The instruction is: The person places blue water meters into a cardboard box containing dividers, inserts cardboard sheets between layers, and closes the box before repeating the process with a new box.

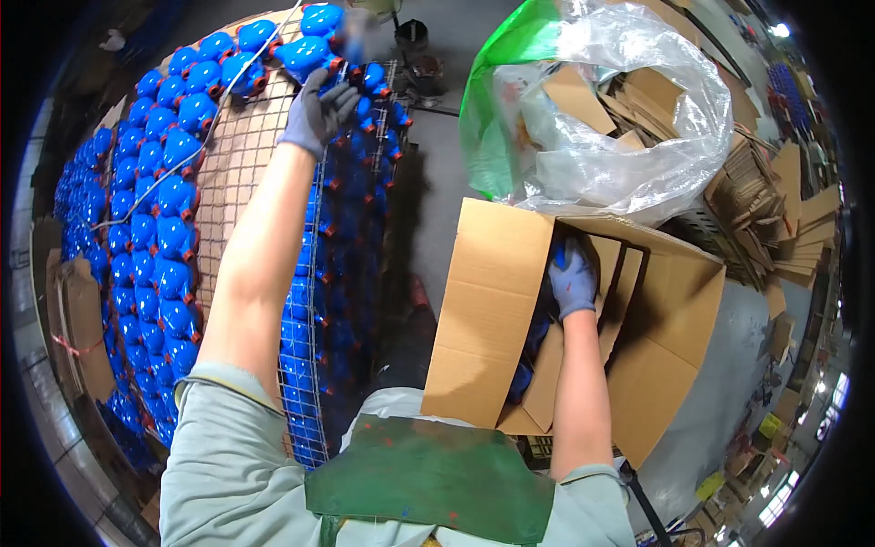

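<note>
My left hand (321, 111), in a grey glove, is at the far end of a wire-mesh rack. Its fingers are apart, up against a glossy blue rounded part (305, 56) with a red end. Many more such blue parts (173, 196) stand in rows on the rack. Inside an upright cardboard box (488, 314) with raised flaps, my gloved right hand (573, 281) is closed around a blue part (559, 255), mostly hidden by the hand and shadow. Cardboard dividers (544, 374) split the box, and other dark blue pieces show beside them.
Brown cardboard (239, 164) lies on the mesh between the blue parts. Behind the box is a clear plastic bag (629, 182) with a green side, holding cardboard scraps. Stacked cardboard sheets (756, 196) stand at the right. A grey cord (208, 137) crosses the blue parts.
</note>
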Available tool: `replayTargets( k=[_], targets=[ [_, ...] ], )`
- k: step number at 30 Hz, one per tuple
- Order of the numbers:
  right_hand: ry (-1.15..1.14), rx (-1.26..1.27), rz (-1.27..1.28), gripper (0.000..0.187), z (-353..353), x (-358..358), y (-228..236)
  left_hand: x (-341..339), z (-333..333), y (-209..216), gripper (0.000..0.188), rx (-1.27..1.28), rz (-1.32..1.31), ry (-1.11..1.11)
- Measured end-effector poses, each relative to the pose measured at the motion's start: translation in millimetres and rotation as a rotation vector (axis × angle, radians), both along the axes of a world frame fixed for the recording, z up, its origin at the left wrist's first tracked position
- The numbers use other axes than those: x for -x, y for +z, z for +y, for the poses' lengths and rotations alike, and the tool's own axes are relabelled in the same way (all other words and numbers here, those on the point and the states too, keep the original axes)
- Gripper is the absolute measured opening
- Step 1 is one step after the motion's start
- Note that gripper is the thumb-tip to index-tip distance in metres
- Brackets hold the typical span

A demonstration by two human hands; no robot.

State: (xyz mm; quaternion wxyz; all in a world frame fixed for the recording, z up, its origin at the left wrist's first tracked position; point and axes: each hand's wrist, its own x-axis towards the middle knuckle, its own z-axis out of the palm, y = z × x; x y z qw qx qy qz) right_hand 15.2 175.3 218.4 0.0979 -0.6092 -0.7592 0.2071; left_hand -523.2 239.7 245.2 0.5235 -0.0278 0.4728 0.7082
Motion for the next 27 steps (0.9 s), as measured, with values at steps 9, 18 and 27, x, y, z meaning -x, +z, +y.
replayTargets(
  k=[9, 18, 27],
  targets=[
    [0.084, -0.205, -0.261, 0.028, 24.6, -13.2, -163.5, 67.5, 3.3, -26.7, 0.017, -0.484, -0.174, -0.040],
    [-0.182, 0.131, 1.089, 0.043, -23.5, 30.1, 46.3, -276.8, -185.8, 125.1, 0.054, -0.076, 0.694, -0.271],
    [-0.611, -0.225, 1.790, 0.056, -51.6, -136.0, 168.2, -515.3, -115.3, 74.1, 0.045, -0.585, 2.125, -1.536]
  ],
)
